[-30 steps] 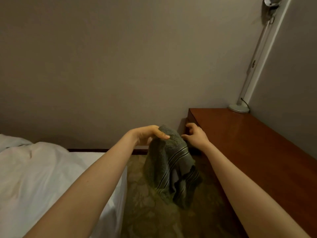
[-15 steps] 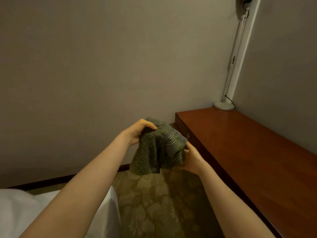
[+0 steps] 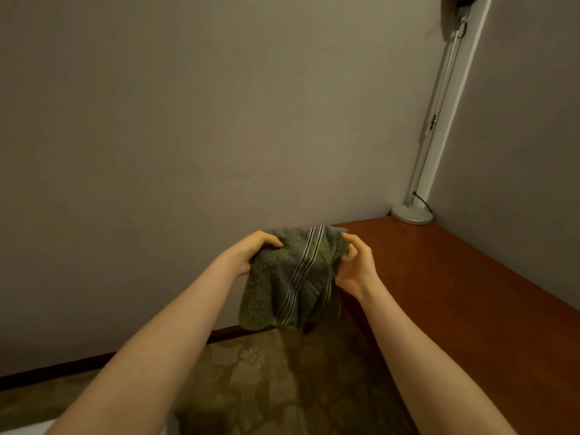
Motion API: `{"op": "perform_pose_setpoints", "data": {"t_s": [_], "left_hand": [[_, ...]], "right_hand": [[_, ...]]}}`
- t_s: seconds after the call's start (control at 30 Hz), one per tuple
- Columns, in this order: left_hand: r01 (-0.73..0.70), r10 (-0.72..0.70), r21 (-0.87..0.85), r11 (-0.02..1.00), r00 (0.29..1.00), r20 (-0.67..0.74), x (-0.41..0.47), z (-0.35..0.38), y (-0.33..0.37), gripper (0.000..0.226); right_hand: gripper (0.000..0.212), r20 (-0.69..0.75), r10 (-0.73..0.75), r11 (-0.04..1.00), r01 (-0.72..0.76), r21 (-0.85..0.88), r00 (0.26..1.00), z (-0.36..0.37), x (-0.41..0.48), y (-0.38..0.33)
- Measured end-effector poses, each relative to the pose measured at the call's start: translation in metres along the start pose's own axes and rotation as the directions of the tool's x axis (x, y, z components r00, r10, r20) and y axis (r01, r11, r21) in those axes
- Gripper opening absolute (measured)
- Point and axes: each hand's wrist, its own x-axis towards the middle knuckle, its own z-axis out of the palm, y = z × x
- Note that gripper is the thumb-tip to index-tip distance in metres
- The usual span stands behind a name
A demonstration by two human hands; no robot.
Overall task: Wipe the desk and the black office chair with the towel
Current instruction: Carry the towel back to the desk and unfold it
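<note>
Left hand (image 3: 251, 253), right hand (image 3: 355, 269) grip towel (image 3: 290, 279)

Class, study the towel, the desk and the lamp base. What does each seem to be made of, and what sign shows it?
The towel looks like terry cloth, matte grey-green: fuzzy looped pile, soft folds, woven stripes. The desk seems wood or veneer, reddish-brown and glossy: it shows sheen, grain unclear. The lamp base is probably metal, perhaps plastic: silvery satin surface.

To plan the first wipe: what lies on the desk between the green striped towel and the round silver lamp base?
Nothing: in the head view, the reddish-brown wooden desk is bare from the green striped towel to the round silver lamp base.
</note>
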Motion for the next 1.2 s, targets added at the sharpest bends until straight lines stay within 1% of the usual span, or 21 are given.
{"op": "perform_pose_setpoints", "data": {"t_s": [0.07,0.13,0.17,0.2,0.27,0.33,0.4,0.43,0.47,0.53,0.57,0.63,0.73,0.8,0.83,0.87,0.9,0.97,1.07,1.17,1.2], "left_hand": [[-0.048,0.046,-0.054,0.997,0.998,-0.032,0.032,0.0,0.019,0.015],[-0.056,0.049,-0.108,0.993,0.997,-0.064,0.059,0.0,0.032,0.014],[-0.058,0.047,-0.135,0.989,0.996,-0.082,0.071,0.001,0.037,0.014],[-0.063,0.048,-0.174,0.983,0.995,-0.093,0.084,0.001,0.042,0.014],[-0.054,0.033,-0.243,0.968,0.995,-0.089,0.111,0.003,0.052,0.015],[-0.038,0.015,-0.257,0.966,0.996,-0.088,0.135,0.005,0.061,0.015],[0.004,-0.028,-0.238,0.971,0.995,-0.096,0.154,0.003,0.066,0.016],[0.027,-0.05,-0.231,0.972,0.995,-0.092,0.167,0.001,0.069,0.018],[0.035,-0.054,-0.234,0.972,0.996,-0.078,0.179,-0.001,0.074,0.018],[0.023,-0.034,-0.234,0.972,0.999,-0.043,0.202,-0.006,0.083,0.017],[0.02,-0.026,-0.22,0.975,0.999,-0.027,0.212,-0.008,0.088,0.017],[0.01,-0.007,-0.179,0.984,1.0,0.023,0.232,-0.015,0.098,0.018],[-0.026,0.036,-0.094,0.995,0.993,0.109,0.26,-0.027,0.116,0.019],[-0.058,0.066,-0.049,0.997,0.983,0.172,0.278,-0.037,0.129,0.017],[-0.074,0.079,-0.032,0.997,0.979,0.19,0.287,-0.042,0.136,0.016],[-0.09,0.093,-0.023,0.996,0.976,0.197,0.295,-0.046,0.141,0.017],[-0.113,0.112,-0.004,0.994,0.974,0.197,0.304,-0.05,0.147,0.021],[-0.156,0.151,0.014,0.988,0.971,0.187,0.32,-0.055,0.152,0.034],[-0.174,0.162,0.059,0.983,0.972,0.168,0.348,-0.056,0.154,0.041],[-0.166,0.15,0.089,0.982,0.974,0.17,0.366,-0.052,0.157,0.031],[-0.158,0.14,0.099,0.983,0.976,0.165,0.374,-0.051,0.159,0.031]], "right_hand": [[0.032,0.027,0.014,0.991,-0.01,-0.131,1.0,-0.005,0.031,-0.014],[0.055,0.066,0.027,0.931,-0.001,-0.365,0.997,-0.008,0.055,-0.022],[0.064,0.055,0.033,0.912,-0.007,-0.41,0.998,-0.008,0.067,-0.024],[0.075,0.021,0.026,0.907,-0.015,-0.422,0.999,-0.008,0.078,-0.023],[0.093,-0.119,-0.018,0.933,-0.026,-0.358,0.993,-0.005,0.103,-0.028],[0.087,-0.281,-0.089,0.937,-0.016,-0.349,0.956,-0.003,0.125,-0.032],[0.071,-0.358,-0.18,0.912,0.019,-0.411,0.916,-0.003,0.142,-0.031],[0.061,-0.36,-0.188,0.9,0.014,-0.436,0.914,-0.002,0.155,-0.031],[0.058,-0.348,-0.149,0.903,-0.017,-0.43,0.926,0.003,0.164,-0.032],[0.076,-0.283,0.053,0.926,-0.153,-0.345,0.958,0.011,0.182,-0.036],[0.074,-0.248,0.129,0.922,-0.208,-0.325,0.96,0.016,0.19,-0.038],[0.049,-0.209,0.196,0.909,-0.258,-0.328,0.958,0.026,0.207,-0.046],[0.031,-0.224,0.209,0.923,-0.268,-0.277,0.952,0.038,0.229,-0.057],[0.017,-0.243,0.159,0.949,-0.216,-0.229,0.957,0.049,0.247,-0.062],[0.014,-0.271,0.095,0.963,-0.158,-0.22,0.958,0.052,0.258,-0.065],[0.017,-0.311,0.015,0.973,-0.086,-0.215,0.95,0.055,0.264,-0.067],[0.028,-0.358,-0.052,0.978,-0.024,-0.205,0.932,0.054,0.278,-0.069],[0.046,-0.444,-0.095,0.978,0.0,-0.209,0.891,0.054,0.293,-0.073],[0.046,-0.548,-0.145,0.982,0.054,-0.178,0.824,0.05,0.315,-0.082],[0.043,-0.597,-0.178,0.98,0.088,-0.178,0.782,0.043,0.336,-0.089],[0.037,-0.608,-0.148,0.983,0.047,-0.18,0.78,0.039,0.342,-0.091]]}}
